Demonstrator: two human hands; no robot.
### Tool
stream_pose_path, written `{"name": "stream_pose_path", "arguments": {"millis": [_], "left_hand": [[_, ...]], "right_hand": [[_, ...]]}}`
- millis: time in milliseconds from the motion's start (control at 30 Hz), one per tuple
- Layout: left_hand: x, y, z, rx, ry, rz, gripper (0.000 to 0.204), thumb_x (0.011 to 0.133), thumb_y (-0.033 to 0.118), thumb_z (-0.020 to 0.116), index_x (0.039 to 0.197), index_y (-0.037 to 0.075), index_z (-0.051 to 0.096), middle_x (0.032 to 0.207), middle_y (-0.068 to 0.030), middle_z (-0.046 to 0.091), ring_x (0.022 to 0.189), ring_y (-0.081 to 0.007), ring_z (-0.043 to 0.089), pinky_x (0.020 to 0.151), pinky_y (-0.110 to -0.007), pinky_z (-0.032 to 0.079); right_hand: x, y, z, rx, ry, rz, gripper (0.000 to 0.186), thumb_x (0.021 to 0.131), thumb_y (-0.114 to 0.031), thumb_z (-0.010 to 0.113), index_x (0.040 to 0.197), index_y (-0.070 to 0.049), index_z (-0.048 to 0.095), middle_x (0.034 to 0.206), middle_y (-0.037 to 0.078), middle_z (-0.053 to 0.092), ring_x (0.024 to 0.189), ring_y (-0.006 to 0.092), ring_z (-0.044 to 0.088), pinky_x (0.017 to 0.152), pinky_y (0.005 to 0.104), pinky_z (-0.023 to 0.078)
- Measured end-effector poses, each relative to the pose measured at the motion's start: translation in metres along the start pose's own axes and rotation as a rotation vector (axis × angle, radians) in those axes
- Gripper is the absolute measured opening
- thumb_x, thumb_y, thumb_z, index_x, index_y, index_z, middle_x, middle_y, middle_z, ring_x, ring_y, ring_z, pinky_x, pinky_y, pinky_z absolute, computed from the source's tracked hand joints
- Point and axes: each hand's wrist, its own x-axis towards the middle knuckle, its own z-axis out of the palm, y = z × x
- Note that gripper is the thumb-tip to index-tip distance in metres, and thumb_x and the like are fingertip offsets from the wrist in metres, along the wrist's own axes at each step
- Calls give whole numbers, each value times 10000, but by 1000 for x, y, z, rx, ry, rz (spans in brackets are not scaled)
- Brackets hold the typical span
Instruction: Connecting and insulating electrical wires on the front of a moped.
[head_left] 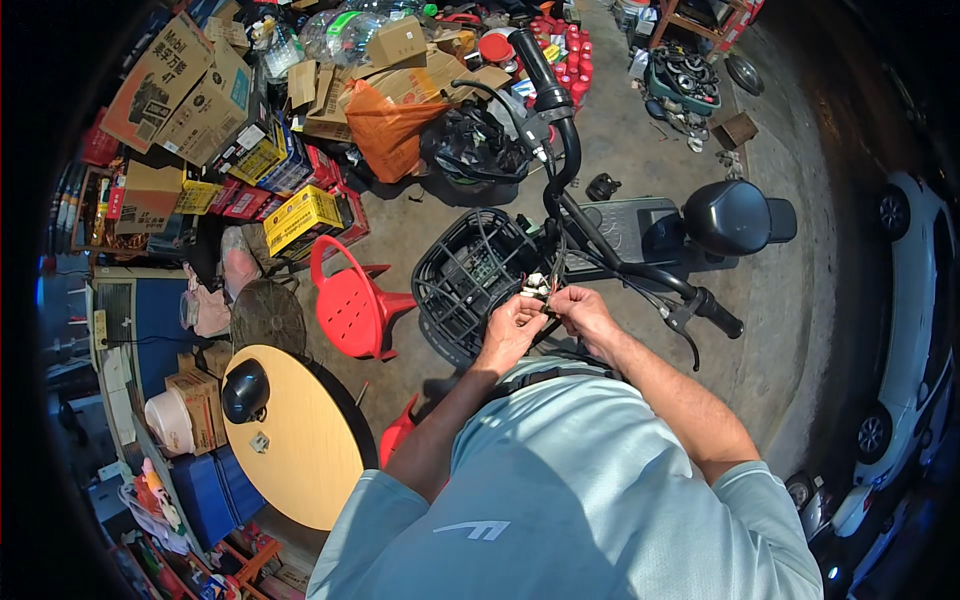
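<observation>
White connectors [536,284]; black lattice-patterned basket [430,270]; red chair [350,312]; orange bag [388,132]; pale green shirt [600,480].

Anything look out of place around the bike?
Possibly: white connectors sit exposed by the left hand and right hand; a black part lies loose on the floor beyond the bike, perhaps detached.

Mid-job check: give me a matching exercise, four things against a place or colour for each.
Things:
1. Left hand
2. Orange bag
3. Basket
4. Round table

Places and colours:
A. Pale wood colour
B. At the white connectors, close to the right hand
C. Beside cardboard boxes
D. At the bike's front

Pairs: 1-B; 2-C; 3-D; 4-A
</observation>
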Motion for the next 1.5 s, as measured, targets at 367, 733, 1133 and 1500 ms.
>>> {"name": "stream_pose_path", "arguments": {"millis": [367, 733, 1133, 1500], "left_hand": [[-3, -14, -7, -42, 5, 26, 207, 805, 17, 639, 1001, -1, 574, 917, -47, 618, 846, -110, 580, 795, -254, 468], [-15, -15, -26, 83, 77, 40, 292, 799, -61, 565, 1086, -9, 559, 1033, -91, 630, 991, -159, 589, 905, -292, 450], [-20, -6, -23, -61, 54, -41, 196, 849, -26, 547, 1043, -16, 571, 1013, -88, 631, 985, -149, 597, 871, -269, 462], [-11, -1, -19, 117, 40, 10, 162, 817, 0, 593, 978, -14, 607, 957, -88, 658, 918, -164, 628, 809, -281, 496]], "right_hand": [[-1, -2, 1, 80, -62, 63, 60, 850, -106, 611, 848, -46, 609, 664, -12, 568, 472, 53, 412, 411, 211, 291], [-6, -5, 6, 68, -229, 95, 118, 885, -96, 565, 973, -31, 612, 784, 16, 627, 500, 38, 429, 419, 185, 314], [-3, -2, 3, 139, -176, 96, 96, 899, -129, 574, 937, -52, 617, 770, 8, 610, 493, 32, 418, 407, 176, 295], [1, 3, -3, 145, -151, 112, 89, 865, -49, 588, 947, -24, 612, 775, 35, 622, 488, 35, 422, 409, 176, 300]]}}
